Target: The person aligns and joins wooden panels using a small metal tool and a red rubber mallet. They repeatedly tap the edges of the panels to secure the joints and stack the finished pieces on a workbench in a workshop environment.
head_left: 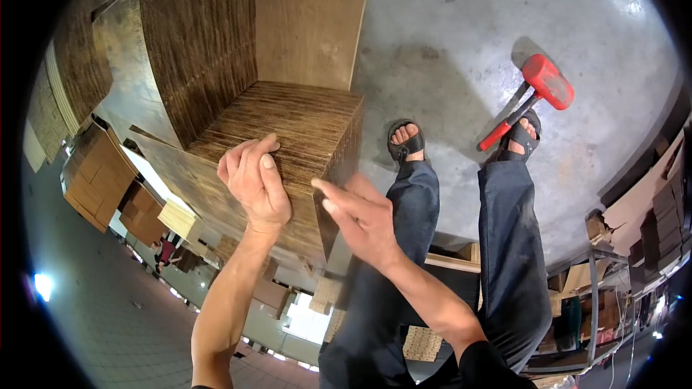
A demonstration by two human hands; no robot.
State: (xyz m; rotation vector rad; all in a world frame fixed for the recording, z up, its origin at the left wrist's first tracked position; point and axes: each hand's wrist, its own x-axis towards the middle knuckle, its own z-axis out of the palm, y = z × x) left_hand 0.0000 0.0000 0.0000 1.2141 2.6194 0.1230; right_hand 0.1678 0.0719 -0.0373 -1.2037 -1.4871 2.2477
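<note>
A wooden furniture piece (288, 119) with dark, streaked brown faces stands in front of me, its faces meeting in an inner corner. Over the near end of its low ledge, my left hand (256, 184) is closed, fingers curled and thumb pressed toward them; what they hold, if anything, is hidden. My right hand (362, 217) is at the ledge's near right corner, with thumb and forefinger nearly together at the edge and the other fingers folded. Anything between those fingertips is too small to make out.
A red mallet (548, 81) with a dark handle is on the grey concrete floor (447, 36), its red grip beside my right sandal (524, 135). Cardboard boxes (99, 176) stand at the left. A metal rack (592, 302) with boards is at the lower right. Far left, another person (166, 252) is visible.
</note>
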